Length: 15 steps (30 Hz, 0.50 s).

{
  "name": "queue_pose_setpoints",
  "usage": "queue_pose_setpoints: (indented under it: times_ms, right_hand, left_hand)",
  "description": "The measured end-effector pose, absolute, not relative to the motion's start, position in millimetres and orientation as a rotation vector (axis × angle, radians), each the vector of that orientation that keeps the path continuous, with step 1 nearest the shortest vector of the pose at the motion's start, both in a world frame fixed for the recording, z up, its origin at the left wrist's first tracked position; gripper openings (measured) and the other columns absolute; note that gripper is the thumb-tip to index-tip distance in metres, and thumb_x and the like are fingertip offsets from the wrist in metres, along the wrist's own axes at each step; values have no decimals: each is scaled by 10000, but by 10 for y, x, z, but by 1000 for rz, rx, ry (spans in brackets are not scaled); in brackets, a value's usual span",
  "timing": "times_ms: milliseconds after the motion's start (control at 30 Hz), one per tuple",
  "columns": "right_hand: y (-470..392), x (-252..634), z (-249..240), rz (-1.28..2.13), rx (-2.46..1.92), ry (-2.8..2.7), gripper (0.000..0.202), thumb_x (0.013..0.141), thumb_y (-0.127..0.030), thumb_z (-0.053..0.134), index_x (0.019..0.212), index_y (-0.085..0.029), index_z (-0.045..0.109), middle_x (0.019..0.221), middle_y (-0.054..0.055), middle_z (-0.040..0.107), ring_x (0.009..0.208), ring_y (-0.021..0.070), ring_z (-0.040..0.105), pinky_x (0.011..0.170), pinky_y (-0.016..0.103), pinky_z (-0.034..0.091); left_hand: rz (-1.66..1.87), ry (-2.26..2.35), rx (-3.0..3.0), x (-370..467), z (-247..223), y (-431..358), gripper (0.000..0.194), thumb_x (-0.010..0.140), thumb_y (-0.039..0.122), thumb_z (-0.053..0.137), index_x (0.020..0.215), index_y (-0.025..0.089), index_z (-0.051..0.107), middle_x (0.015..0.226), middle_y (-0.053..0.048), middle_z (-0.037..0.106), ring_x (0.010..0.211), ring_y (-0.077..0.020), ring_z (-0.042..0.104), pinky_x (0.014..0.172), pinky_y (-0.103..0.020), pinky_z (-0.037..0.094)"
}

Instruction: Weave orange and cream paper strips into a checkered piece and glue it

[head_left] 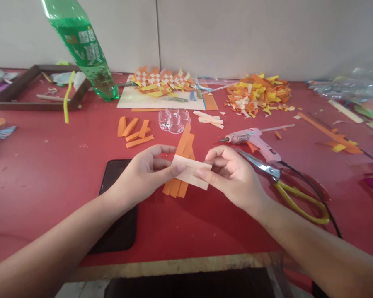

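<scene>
Both hands meet over the middle of the red table. My left hand (pixel 149 169) pinches the left part of the cream paper strips (pixel 192 173) and the orange paper strips (pixel 177 187) crossing them, its thumb on top. On the other side my right hand (pixel 231 171) grips the right end of the cream strips between thumb and fingers. The orange strips stick out above and below the cream ones. Beyond the hands lie loose orange strips (pixel 139 141), loose cream strips (pixel 209 120) and a clear compartment tray (pixel 175 127).
A black phone (pixel 121 231) lies under my left forearm. Scissors (pixel 294 192) and a pink glue gun (pixel 259 145) lie at right. Behind are a green bottle (pixel 83 49), a dark frame (pixel 15 104), woven paper (pixel 161 80) and a scrap pile (pixel 257 93).
</scene>
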State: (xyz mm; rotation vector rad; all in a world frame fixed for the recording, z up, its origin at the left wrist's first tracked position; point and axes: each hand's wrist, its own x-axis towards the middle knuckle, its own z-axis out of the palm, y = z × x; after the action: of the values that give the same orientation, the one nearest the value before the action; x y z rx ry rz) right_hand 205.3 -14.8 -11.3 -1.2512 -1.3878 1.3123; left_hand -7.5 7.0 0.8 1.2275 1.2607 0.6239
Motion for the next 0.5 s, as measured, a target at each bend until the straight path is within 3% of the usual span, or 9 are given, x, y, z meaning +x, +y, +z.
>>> queue_pose_setpoints:
  times_ms: [267,500]
  right_hand:
    - [-157,2052,-118,1442,-1207,-1306,354,720,-253,795,905,-219,494,732,-53,638,609,65,593,561,180,484]
    - [-154,2048,-111,1430,-1255,-1378,315,795,-264,733,943,-222,458,714,-31,689,613,96,659,601,217,530]
  left_hand:
    - [642,1343,1269,-92,-24,81,525,722,461,789,1183,277,618,855,19,780,768,-180,701,631,-249,484]
    - [729,1330,1181,-81,-26,69,408,702,387,822,1055,247,673,896,18,786,782,-152,700,632,-202,478]
